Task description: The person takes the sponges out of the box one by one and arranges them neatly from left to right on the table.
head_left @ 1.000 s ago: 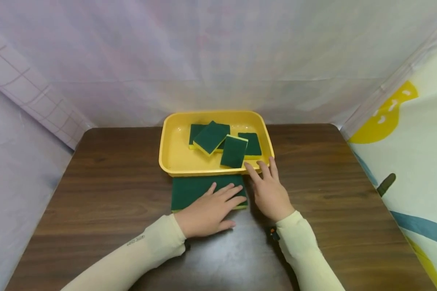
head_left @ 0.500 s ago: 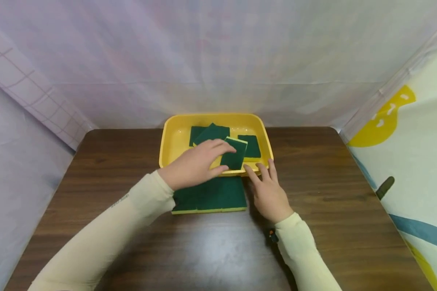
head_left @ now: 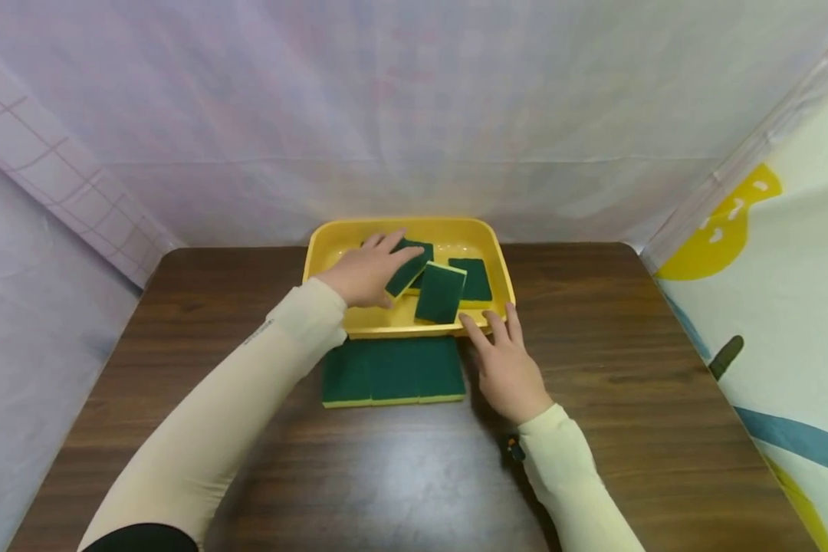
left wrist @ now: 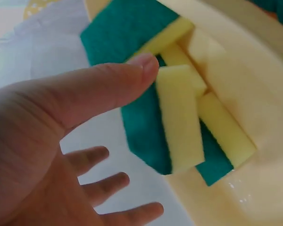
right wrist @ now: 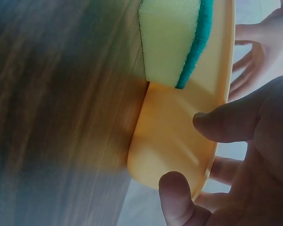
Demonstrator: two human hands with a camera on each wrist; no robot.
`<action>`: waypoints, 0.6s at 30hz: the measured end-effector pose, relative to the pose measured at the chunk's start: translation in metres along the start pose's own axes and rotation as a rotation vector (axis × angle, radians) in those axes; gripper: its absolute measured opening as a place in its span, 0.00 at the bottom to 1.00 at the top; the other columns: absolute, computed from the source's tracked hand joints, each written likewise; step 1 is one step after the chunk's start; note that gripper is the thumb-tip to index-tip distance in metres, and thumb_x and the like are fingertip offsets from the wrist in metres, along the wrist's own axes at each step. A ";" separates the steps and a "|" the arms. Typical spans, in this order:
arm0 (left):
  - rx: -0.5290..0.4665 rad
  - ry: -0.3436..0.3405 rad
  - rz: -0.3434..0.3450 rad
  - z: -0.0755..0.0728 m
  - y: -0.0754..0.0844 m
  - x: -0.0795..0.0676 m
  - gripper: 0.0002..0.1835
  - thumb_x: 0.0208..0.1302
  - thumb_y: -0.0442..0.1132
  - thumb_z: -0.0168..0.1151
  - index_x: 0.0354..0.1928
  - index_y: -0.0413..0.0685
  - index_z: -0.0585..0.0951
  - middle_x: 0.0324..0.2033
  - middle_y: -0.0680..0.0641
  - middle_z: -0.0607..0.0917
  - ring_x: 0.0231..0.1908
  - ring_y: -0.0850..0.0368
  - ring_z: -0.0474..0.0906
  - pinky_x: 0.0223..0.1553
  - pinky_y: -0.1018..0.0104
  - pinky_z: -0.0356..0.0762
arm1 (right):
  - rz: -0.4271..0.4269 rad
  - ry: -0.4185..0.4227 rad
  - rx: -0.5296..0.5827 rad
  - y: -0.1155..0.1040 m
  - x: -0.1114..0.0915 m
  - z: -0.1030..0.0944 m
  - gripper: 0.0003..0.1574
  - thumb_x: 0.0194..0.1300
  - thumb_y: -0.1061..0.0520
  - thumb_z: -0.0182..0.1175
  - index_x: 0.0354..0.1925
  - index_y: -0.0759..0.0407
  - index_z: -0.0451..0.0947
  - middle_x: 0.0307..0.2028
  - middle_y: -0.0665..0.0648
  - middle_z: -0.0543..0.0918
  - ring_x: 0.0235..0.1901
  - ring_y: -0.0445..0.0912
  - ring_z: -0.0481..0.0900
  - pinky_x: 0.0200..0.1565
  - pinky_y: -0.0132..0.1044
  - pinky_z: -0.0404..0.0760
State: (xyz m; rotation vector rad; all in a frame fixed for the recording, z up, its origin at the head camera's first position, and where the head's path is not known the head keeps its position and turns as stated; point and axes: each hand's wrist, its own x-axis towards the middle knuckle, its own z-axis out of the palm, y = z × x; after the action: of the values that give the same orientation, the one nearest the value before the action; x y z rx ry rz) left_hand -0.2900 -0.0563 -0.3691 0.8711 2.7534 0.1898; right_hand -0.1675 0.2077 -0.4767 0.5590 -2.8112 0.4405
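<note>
Across the head view, the left hand (head_left: 367, 272) has moved left, away from over the leaning sponge (head_left: 441, 294), and now reaches to the slanted sponge (head_left: 407, 272) in the yellow tray (head_left: 472, 239). Its fingers are spread, pinching nothing. The leaning sponge sits just right of that reach; the three-sponge row (head_left: 395, 372) lies on the table (head_left: 635, 368), on the near side of it. The right hand (head_left: 513, 376) has stayed at the tray's near right corner.

From the left wrist, the thumb tip overlaps what is probably the slanted sponge; I cannot tell whether they touch. Other sponges (left wrist: 226, 132) crowd beyond it. It should be light, soft and unbreakable, its green scouring face stiffer than the foam and unlikely to slip. A gentle squeeze on opposite narrow edges, thumb facing fingers, looks best; pressing down might shift its neighbours.

From the right wrist, spread fingers rest at the tray's rim, with the end of the row beyond the fingertips, beside the tray wall
</note>
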 end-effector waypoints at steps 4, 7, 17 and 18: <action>0.002 -0.010 -0.002 0.003 -0.004 0.010 0.52 0.67 0.27 0.75 0.87 0.58 0.59 0.87 0.40 0.44 0.83 0.33 0.44 0.67 0.35 0.74 | -0.006 0.006 -0.012 0.001 -0.001 0.000 0.43 0.69 0.72 0.65 0.79 0.55 0.71 0.69 0.74 0.70 0.79 0.78 0.49 0.29 0.51 0.89; 0.004 -0.018 -0.013 0.004 -0.005 0.015 0.50 0.68 0.22 0.71 0.86 0.58 0.61 0.87 0.41 0.45 0.83 0.34 0.46 0.71 0.29 0.65 | -0.011 0.014 -0.016 0.001 -0.001 -0.001 0.46 0.66 0.74 0.66 0.79 0.54 0.71 0.69 0.74 0.70 0.79 0.79 0.49 0.26 0.49 0.88; 0.001 -0.002 -0.027 0.006 -0.014 0.020 0.50 0.67 0.28 0.76 0.85 0.57 0.62 0.83 0.38 0.59 0.81 0.36 0.55 0.72 0.31 0.64 | -0.006 -0.006 -0.019 -0.004 0.001 -0.006 0.49 0.66 0.74 0.65 0.81 0.53 0.69 0.71 0.74 0.70 0.79 0.78 0.50 0.25 0.46 0.87; -0.004 -0.005 -0.025 0.006 -0.015 0.020 0.50 0.67 0.29 0.77 0.85 0.57 0.62 0.83 0.38 0.58 0.81 0.36 0.54 0.72 0.32 0.65 | -0.002 -0.010 -0.016 -0.004 0.001 -0.006 0.48 0.67 0.74 0.65 0.81 0.53 0.69 0.71 0.74 0.70 0.79 0.78 0.50 0.26 0.46 0.87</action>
State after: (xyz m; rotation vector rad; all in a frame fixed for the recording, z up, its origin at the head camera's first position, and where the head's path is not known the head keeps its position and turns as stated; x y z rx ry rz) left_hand -0.3126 -0.0566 -0.3820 0.8342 2.7568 0.1882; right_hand -0.1659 0.2054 -0.4695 0.5617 -2.8206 0.4151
